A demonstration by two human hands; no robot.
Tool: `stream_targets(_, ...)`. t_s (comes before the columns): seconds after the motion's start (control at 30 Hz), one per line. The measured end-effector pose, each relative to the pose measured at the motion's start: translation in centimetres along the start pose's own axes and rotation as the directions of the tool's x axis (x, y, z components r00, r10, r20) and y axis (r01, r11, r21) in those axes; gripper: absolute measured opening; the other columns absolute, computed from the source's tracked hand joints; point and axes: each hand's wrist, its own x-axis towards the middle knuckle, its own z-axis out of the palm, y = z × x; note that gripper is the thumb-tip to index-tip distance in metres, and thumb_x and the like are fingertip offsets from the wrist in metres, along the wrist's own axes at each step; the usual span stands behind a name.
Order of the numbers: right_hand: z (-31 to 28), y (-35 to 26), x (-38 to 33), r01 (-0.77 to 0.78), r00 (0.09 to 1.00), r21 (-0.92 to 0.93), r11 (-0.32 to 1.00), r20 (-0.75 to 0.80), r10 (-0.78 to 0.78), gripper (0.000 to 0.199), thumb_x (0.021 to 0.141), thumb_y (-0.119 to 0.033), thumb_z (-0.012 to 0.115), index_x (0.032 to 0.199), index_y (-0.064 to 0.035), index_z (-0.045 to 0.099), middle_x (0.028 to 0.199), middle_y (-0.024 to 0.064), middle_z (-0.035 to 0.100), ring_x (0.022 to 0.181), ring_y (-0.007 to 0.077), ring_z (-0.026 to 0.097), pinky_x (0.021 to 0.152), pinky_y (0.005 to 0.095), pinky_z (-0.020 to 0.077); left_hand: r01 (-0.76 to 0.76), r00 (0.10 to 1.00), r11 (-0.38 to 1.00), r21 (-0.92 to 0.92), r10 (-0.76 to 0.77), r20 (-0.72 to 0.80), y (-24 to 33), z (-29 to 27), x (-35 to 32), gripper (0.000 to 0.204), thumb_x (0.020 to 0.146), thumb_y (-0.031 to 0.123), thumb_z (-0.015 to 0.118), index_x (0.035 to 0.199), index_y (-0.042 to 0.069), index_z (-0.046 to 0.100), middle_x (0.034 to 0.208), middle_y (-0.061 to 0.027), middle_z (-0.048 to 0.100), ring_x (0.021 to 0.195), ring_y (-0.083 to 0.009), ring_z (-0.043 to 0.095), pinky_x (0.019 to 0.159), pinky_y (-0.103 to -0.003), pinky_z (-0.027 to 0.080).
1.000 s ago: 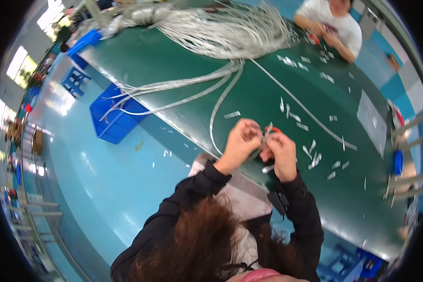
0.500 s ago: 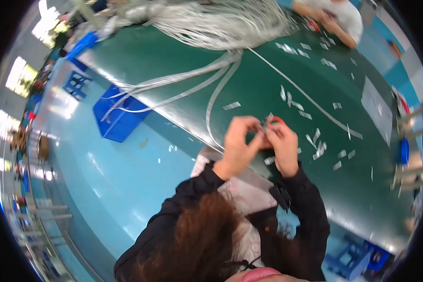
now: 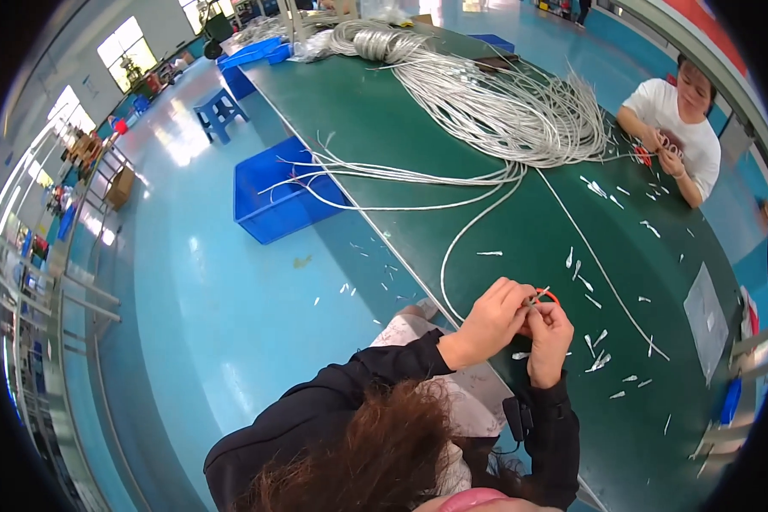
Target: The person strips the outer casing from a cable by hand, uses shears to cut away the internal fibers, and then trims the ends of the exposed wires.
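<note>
1. While both hands are pressed together over the near edge of the desk [image 3: 384, 119], the left hand [image 3: 491, 317] has its fingers closed on the end of a grey cable [image 3: 449, 256], and the right hand [image 3: 551, 328] pinches the same end from the other side, beside a small red tool [image 3: 548, 295].
2. Compared with a second ago, the two hands have stayed joined at the same place on the desk; only the view has turned. I judge that the work on this cable end is still the same step, not finished.
3. The cable end lies inside the grip of both hands. From there the cable runs away along the near edge and curves toward the big bundle of grey cables [image 3: 520, 111] at the far side of the desk.
4. Short white cut pieces [image 3: 600, 361] lie on the desk just right of the hands.
5. A blue crate [image 3: 277, 192] stands on the floor left of the desk; another person [image 3: 678, 128] works at the far right edge.
</note>
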Motion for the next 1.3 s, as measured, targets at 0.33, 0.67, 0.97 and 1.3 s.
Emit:
stream_targets(0.33,-0.5,0.5,-1.4,0.022,0.999,-0.021,1.0,-0.027,-0.023,0.005,0.087,-0.001,0.059,0.087,0.004,0.058,0.079,0.007,0.062,0.067,0.0087,0.06,0.06,0.0211,0.0512,0.064,0.998,0.998,-0.026,-0.064,-0.018,0.8,0.6,-1.6,0.027,0.076,-0.003,0.06,0.103,0.001,0.054,0.086,-0.013,0.056,0.078,-0.0302,0.055,0.068,-0.038,0.047)
stream_targets(0.67,0.1,0.7,0.4,0.092,0.994,-0.116,0.989,-0.039,-0.097,0.015,0.088,-0.006,0.058,0.099,0.0042,0.062,0.094,0.0036,0.063,0.083,0.008,0.056,0.073,0.0217,0.0459,0.151,0.988,0.977,-0.15,-0.151,0.012,-0.4,0.2,-1.3,0.022,0.082,-0.003,0.055,0.104,-0.001,0.053,0.096,-0.0171,0.055,0.085,-0.0325,0.054,0.075,-0.039,0.046)
stream_targets(0.97,-0.9,0.2,0.4,-0.052,0.998,0.047,0.998,-0.034,0.054,0.011,0.092,-0.005,0.053,0.095,0.0053,0.056,0.082,0.0116,0.065,0.069,0.0163,0.066,0.064,0.0267,0.0559,0.274,0.962,0.932,-0.235,-0.27,0.05,-1.1,0.5,-1.1,0.03,0.078,-0.005,0.064,0.105,0.0,0.053,0.091,-0.0108,0.06,0.081,-0.0221,0.057,0.07,-0.032,0.047)
stream_targets(1.3,-0.3,0.3,-0.9,-0.025,1.0,-0.016,1.0,0.017,0.025,0.007,0.092,-0.001,0.052,0.094,0.0053,0.055,0.082,0.0085,0.063,0.073,0.015,0.066,0.066,0.0271,0.0563,0.093,0.994,0.995,-0.032,-0.09,0.067,0.0,0.2,-0.9,0.035,0.074,-0.006,0.066,0.106,0.001,0.054,0.087,-0.0108,0.059,0.079,-0.0249,0.056,0.068,-0.033,0.047)
